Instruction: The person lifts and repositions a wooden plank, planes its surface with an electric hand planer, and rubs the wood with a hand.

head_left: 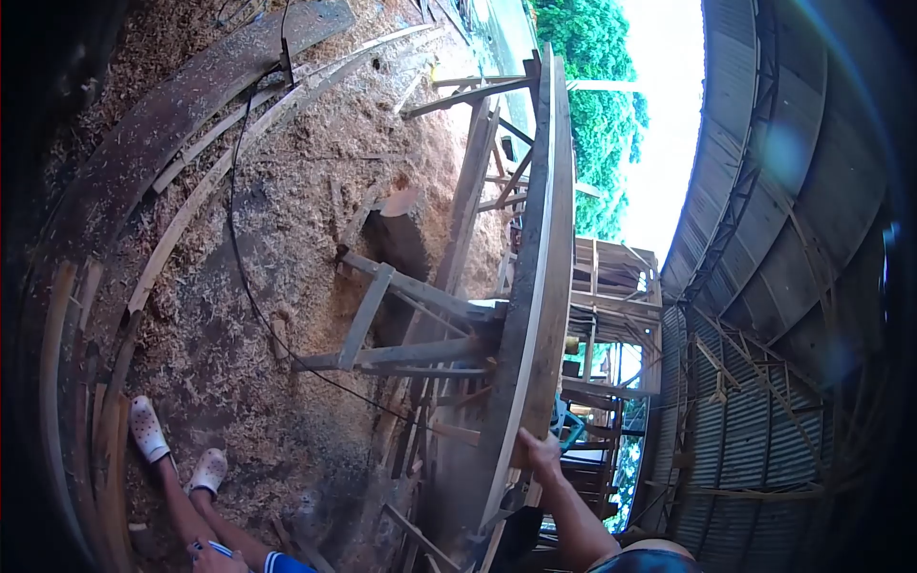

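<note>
The view is turned sideways, with the ground at the left and the roof at the right. A long wooden plank point(546, 315) runs up the middle of the view. My right hand point(540, 454) holds its edge near the lower end, thumb and fingers pressed to the wood. Just beyond that hand is a teal power tool point(570, 425), partly hidden by the plank and hand. At the lower left, my left hand point(218, 557) rests by my bent leg, beside the blue shorts, its fingers partly spread.
Wooden trestle supports point(420, 353) stand beside the plank. Shavings cover the ground point(315, 201), crossed by a dark cable point(239, 258). Curved boards point(143, 143) lie at the far left, near my white clogs point(148, 430). More timber framing point(611, 306) stands under the metal roof point(755, 420).
</note>
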Demonstrator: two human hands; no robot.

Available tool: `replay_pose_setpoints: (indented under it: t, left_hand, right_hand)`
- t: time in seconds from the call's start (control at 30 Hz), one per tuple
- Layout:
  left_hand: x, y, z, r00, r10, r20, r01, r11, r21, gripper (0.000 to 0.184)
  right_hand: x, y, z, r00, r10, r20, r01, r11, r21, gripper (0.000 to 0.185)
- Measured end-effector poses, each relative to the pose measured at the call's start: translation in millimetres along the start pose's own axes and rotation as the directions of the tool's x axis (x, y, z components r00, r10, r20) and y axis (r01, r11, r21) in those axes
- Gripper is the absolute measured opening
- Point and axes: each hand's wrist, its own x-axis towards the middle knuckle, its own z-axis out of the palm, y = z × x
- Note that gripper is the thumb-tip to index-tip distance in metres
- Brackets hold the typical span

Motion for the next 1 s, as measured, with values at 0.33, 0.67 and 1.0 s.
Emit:
replay_pose_setpoints:
  t: [0.33, 0.67, 1.0]
  left_hand:
    - [16, -10, 25, 0.998, -0.007, -0.056, 0.006, 1.000, -0.008, 0.077]
    - [15, -7, 18, 1.000, -0.004, 0.016, 0.004, 1.000, 0.024, 0.073]
    - [19, -18, 29, 1.000, 0.009, -0.001, -0.008, 0.997, 0.076, 0.065]
  right_hand:
    - [47, -28, 3, 0.998, 0.049, -0.031, -0.049, 0.999, -0.001, 0.058]
    - [51, -24, 8, 1.000, -0.008, -0.021, 0.011, 0.987, 0.162, 0.049]
    - [41, -41, 9, 0.998, 0.043, -0.051, -0.036, 0.992, 0.122, 0.048]
